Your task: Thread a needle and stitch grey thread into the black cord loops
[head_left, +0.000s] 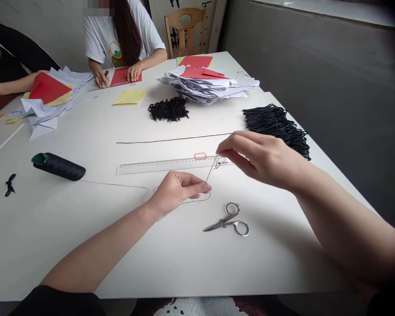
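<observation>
A thin dark thread [211, 169] is stretched on a slant between my two hands. My left hand [179, 189] is closed in a pinch on its lower end. Above and to the right, my right hand [255, 158] pinches the upper end between thumb and fingers. More thread runs from a black spool [59, 166] lying on its side at the left and loops under my left hand. Behind my hands lies a clear ruler [151, 164], with a straight dark cord [158, 140] beyond it. Small scissors [225, 223], blades closed, rest in front of my hands.
A bundle of black looped cords [276, 125] lies at the right edge, a smaller black pile [169, 109] farther back. Paper stacks [204, 85] and a yellow sheet [130, 97] stand behind. Across the white table [118, 259], a person [128, 39] writes; another person's arm shows at left.
</observation>
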Available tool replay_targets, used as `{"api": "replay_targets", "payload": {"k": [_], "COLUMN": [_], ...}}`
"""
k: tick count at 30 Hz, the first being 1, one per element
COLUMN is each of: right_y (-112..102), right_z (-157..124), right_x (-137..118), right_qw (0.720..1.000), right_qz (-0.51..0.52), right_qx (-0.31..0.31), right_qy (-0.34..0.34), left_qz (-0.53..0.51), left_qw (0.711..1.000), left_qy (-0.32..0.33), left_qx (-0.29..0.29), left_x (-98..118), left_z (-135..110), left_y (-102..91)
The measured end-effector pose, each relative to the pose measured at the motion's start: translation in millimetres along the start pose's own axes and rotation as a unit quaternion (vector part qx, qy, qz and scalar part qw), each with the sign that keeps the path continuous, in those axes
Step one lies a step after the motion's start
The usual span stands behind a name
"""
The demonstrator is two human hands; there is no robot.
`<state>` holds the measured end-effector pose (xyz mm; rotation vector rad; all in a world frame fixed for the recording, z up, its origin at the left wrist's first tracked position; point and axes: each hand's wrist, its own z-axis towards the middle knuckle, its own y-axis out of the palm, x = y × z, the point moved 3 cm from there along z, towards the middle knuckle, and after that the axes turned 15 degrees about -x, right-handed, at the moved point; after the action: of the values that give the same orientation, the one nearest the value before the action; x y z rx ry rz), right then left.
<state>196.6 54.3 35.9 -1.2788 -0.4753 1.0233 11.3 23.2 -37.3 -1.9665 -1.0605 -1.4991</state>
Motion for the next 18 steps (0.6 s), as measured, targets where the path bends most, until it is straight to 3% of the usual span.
{"api": "replay_targets", "payload": {"k": [5,18], "right_y": [-4.7,-0.6], "right_z": [-5.8,-9.0], "right_x": [18.0,32.7], "right_qw": [0.998,0.997], "right_qz": [-0.047,-0.060], "right_qx": [0.042,0.014], "right_qy": [0.009,0.038], "left_qz": [-0.037,-0.083], "left_qw": [0.997,0.988], "left_qy": [-0.062,-0.108], "left_qx": [-0.033,-0.075], "left_x": [-4.2,-16.1], "left_z": [2.4,5.7], "left_y": [-0.8,-2.1]}}
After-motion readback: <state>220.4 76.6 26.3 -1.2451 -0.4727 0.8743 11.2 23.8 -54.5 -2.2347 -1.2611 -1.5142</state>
